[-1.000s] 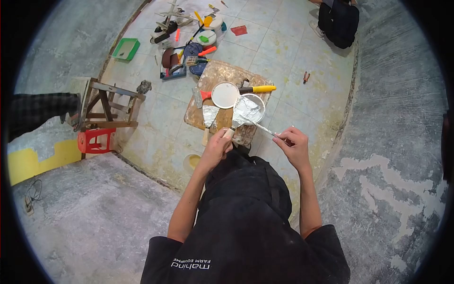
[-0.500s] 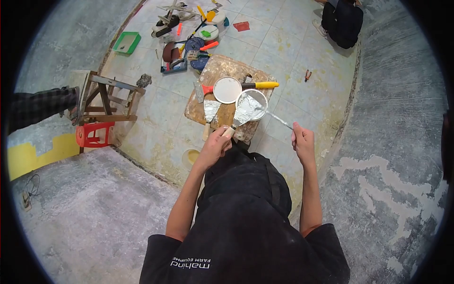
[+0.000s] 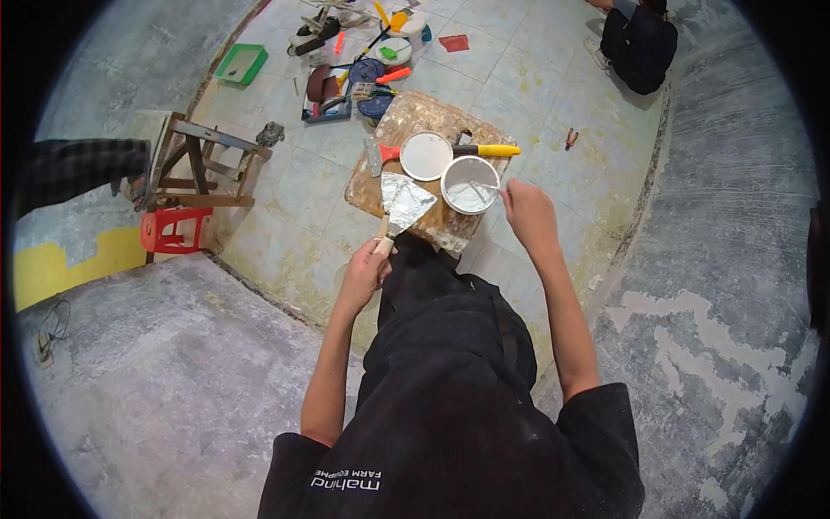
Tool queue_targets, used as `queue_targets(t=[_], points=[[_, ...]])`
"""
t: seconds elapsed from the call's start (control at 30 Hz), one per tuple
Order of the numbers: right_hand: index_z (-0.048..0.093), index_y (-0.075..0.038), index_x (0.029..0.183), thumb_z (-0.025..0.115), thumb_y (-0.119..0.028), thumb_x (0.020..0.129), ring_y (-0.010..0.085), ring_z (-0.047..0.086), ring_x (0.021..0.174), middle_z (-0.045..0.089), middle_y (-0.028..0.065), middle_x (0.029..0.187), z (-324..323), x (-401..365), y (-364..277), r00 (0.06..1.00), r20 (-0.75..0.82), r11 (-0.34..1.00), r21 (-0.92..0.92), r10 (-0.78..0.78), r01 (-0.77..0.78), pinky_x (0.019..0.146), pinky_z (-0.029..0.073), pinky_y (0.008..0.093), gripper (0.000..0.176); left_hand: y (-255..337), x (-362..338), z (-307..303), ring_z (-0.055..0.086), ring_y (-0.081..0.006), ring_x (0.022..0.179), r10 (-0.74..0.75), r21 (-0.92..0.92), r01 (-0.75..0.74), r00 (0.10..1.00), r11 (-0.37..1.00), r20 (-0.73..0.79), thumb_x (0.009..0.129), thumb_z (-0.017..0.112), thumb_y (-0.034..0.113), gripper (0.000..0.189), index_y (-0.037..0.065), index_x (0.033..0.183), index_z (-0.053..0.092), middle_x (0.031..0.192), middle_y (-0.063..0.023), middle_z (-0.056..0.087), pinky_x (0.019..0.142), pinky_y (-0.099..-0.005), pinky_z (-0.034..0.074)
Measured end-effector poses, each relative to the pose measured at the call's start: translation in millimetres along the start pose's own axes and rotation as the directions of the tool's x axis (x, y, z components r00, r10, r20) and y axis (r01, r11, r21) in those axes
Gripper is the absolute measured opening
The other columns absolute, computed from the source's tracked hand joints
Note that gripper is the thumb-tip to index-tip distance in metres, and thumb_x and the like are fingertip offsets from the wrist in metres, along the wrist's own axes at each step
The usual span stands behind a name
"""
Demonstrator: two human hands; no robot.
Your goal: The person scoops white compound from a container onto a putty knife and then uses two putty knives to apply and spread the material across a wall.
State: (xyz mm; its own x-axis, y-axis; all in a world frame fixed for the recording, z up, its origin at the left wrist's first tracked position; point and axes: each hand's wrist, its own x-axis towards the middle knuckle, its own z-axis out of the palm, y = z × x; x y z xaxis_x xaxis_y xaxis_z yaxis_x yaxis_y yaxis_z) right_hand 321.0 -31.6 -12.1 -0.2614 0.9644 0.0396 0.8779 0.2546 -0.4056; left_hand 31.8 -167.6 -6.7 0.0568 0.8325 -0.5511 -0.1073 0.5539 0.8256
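My left hand [image 3: 367, 270] is closed around the wooden handle of a putty knife [image 3: 410, 204], its wide blade coated in white paste. The blade is held over the left side of a stained wooden board [image 3: 363, 192], partly covering a second putty knife whose handle [image 3: 383, 227] shows beside it. In my right hand [image 3: 529, 216] is a thin, paste-coated stick [image 3: 489, 185], dipping into a white tub [image 3: 471, 159] with paste inside. A round white lid [image 3: 425, 156] lies between a red-handled scraper [image 3: 389, 153] and a yellow-and-black-handled tool [image 3: 499, 150].
Beyond the board lie a toolbox [image 3: 327, 111], a green tray [image 3: 240, 65] and pliers [image 3: 571, 138]. A wooden stand [image 3: 201, 164] and red stool [image 3: 176, 230] are at left, by a person's sleeve [image 3: 82, 173]. Another person [image 3: 641, 48] crouches at far right.
The putty knife in my left hand has moved out of the tub and leftward over the board. My right hand has come closer to the tub, with the stick deeper inside.
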Motion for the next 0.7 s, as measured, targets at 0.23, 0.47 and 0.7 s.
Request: queue_targets(t=[0.23, 0.47, 0.7], points=[[0.064, 0.002, 0.074, 0.061, -0.022, 0.088, 0.0389, 0.062, 0.069, 0.063, 0.023, 0.071, 17.8, 28.0, 15.5, 0.983, 0.14, 0.967, 0.24, -0.122, 0.086, 0.063, 0.048, 0.0427, 0.028, -14.4, -5.7, -1.2, 0.035, -0.0032, 0.049, 0.02, 0.007, -0.02, 1.0, 1.0, -0.02, 0.098, 0.046, 0.025, 0.024, 0.005, 0.1, 0.059, 0.062, 0.0043, 0.043, 0.044, -0.0212, 0.025], [0.062, -0.001, 0.071, 0.061, -0.027, 0.093, 0.0089, 0.042, 0.044, 0.047, 0.0004, 0.05, -5.6, -7.3, 55.1, 0.92, 0.353, 0.684, 0.631, 0.168, -0.367, 0.043, 0.031, 0.0265, 0.035, -12.2, 0.4, 10.4, 0.036, -0.0044, 0.053, 0.008, 0.021, -0.009, 0.999, 1.0, 0.04, 0.098, 0.046, 0.024, 0.023, 0.003, 0.099, 0.057, 0.063, 0.0031, 0.043, 0.047, -0.0216, 0.027], [0.063, -0.004, 0.082, 0.059, -0.026, 0.096, 0.0019, 0.036, 0.044, 0.043, -0.0073, 0.053, -16.9, -56.5, 30.8, 0.899, 0.399, 0.411, 0.799, 0.183, -0.439, 0.041, 0.026, 0.0219, 0.027, -4.7, 12.3, 31.4, 0.037, -0.0051, 0.055, 0.09, 0.034, -0.094, 0.99, 0.995, 0.111, 0.098, 0.045, 0.024, 0.024, 0.003, 0.101, 0.056, 0.064, 0.0026, 0.043, 0.049, -0.0216, 0.03]])
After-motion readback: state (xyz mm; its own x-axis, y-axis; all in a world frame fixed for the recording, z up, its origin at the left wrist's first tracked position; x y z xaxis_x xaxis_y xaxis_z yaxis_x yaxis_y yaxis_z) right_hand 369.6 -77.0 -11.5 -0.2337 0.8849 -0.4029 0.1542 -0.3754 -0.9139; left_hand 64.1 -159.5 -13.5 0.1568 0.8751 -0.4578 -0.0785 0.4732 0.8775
